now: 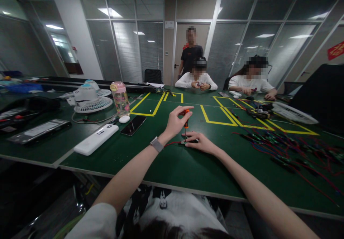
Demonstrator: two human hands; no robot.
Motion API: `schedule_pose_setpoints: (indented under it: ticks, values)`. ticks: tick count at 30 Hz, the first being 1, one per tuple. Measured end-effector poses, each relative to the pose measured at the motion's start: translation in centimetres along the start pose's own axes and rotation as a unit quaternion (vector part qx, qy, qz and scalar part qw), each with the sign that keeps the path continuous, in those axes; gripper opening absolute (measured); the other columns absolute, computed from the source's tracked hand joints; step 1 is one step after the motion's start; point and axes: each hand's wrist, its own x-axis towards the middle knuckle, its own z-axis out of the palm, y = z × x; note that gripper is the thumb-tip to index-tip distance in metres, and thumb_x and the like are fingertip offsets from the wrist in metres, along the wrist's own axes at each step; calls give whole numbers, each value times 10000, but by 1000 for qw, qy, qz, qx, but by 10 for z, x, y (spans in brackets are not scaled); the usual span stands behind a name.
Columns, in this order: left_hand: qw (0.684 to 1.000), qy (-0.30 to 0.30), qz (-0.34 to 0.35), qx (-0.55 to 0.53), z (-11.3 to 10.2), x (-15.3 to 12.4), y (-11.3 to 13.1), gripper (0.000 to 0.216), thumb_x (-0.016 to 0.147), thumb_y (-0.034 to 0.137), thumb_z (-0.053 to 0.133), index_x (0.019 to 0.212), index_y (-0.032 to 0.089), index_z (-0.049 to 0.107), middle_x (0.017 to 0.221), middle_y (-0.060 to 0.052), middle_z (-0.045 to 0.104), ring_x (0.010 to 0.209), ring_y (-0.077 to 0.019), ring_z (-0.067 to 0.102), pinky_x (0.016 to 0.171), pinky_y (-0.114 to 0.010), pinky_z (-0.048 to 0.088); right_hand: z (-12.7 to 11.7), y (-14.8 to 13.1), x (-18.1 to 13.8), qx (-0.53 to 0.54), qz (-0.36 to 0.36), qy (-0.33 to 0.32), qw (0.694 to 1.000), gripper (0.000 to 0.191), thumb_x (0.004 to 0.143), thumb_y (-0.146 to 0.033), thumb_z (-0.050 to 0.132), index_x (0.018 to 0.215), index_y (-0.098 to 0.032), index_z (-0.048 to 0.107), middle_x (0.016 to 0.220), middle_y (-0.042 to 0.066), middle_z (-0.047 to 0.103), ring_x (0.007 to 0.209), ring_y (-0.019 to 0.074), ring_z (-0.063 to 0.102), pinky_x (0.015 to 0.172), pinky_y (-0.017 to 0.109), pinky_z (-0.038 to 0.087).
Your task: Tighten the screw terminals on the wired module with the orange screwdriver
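Note:
My left hand (176, 121) grips the orange and black handle of a screwdriver (186, 123), which stands upright with its shaft pointing down. The screwdriver's tip meets a small part (183, 142) on the table, perhaps a little circuit board; its details are too small to make out. From that part a red wire (172, 143) runs left, passing near my left wrist. My right hand (200, 142) rests on the table just right of the small part, fingers closed around its edge and the dark piece beside it.
On the green table (150, 163), a black phone (133, 125), a white power bank (96, 139), a pink-lidded bottle (120, 99) and a white fan (90, 97) stand left. Tangled wires (292, 149) spread right. Two people sit opposite; another stands behind.

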Motion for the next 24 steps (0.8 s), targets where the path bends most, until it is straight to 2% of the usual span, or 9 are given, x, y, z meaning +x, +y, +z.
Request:
schedule_pose_setpoints:
  ticks: [3, 7, 9, 12, 17, 20, 22, 24]
  values:
    - [999, 12, 8, 45, -1, 0, 2, 216, 841, 322, 584, 994, 200, 677, 941, -41, 603, 854, -136, 576, 779, -242, 463, 0, 0, 0, 4, 1, 3, 1000, 283, 767, -442, 654, 969, -259, 730, 1246, 81, 610, 1213, 277, 504, 1073, 503, 299]
    - [1000, -22, -7, 13, -1, 0, 0, 313, 932, 248, 399, 1170, 228, 602, 1093, -52, 611, 1001, -147, 578, 887, -269, 445, 1, 0, 1, 4, -5, 6, 1000, 289, 767, -442, 652, 972, -252, 729, 1243, 82, 613, 1207, 273, 511, 1067, 489, 312]
    - [999, -33, -16, -16, 0, 1, -2, 344, 938, 223, 370, 1223, 217, 562, 1125, -59, 622, 1024, -153, 585, 899, -278, 447, 1, 1, 1, 0, -5, 5, 1000, 284, 769, -439, 652, 970, -254, 730, 1241, 82, 614, 1203, 273, 516, 1074, 493, 300]
    - [999, -22, -14, -21, 1, 0, -3, 317, 910, 244, 450, 1196, 201, 581, 1060, -63, 643, 929, -151, 609, 823, -266, 475, 1, 1, 1, -5, -2, 2, 1000, 281, 773, -438, 647, 973, -258, 729, 1250, 86, 608, 1208, 277, 512, 1078, 507, 287]
    - [998, 8, 24, 60, -1, -1, 5, 217, 802, 319, 636, 984, 208, 681, 868, -24, 591, 813, -135, 561, 759, -246, 464, 0, 2, 0, -5, -1, -4, 1000, 287, 777, -442, 643, 982, -259, 725, 1257, 83, 602, 1215, 275, 505, 1086, 512, 272]
    - [998, -5, 19, 53, -2, -1, 7, 229, 874, 303, 529, 1037, 228, 672, 953, -36, 591, 902, -141, 565, 834, -260, 455, 0, 4, 1, -3, -6, -4, 1000, 295, 773, -448, 644, 979, -255, 726, 1252, 83, 607, 1210, 270, 509, 1074, 488, 301]
    - [1000, -22, 11, 17, -1, 0, 5, 299, 925, 247, 408, 1121, 234, 633, 1077, -48, 603, 997, -149, 568, 898, -280, 441, 0, 3, 1, -2, -6, -2, 1000, 303, 769, -455, 646, 981, -253, 727, 1247, 85, 610, 1205, 270, 513, 1073, 482, 305]
    - [999, -32, -1, -22, 0, 1, 2, 336, 935, 219, 366, 1185, 223, 590, 1147, -59, 611, 1030, -161, 579, 909, -297, 445, 0, 2, 1, -2, -3, -1, 1000, 308, 769, -460, 645, 982, -254, 726, 1246, 86, 611, 1204, 272, 514, 1081, 488, 290]
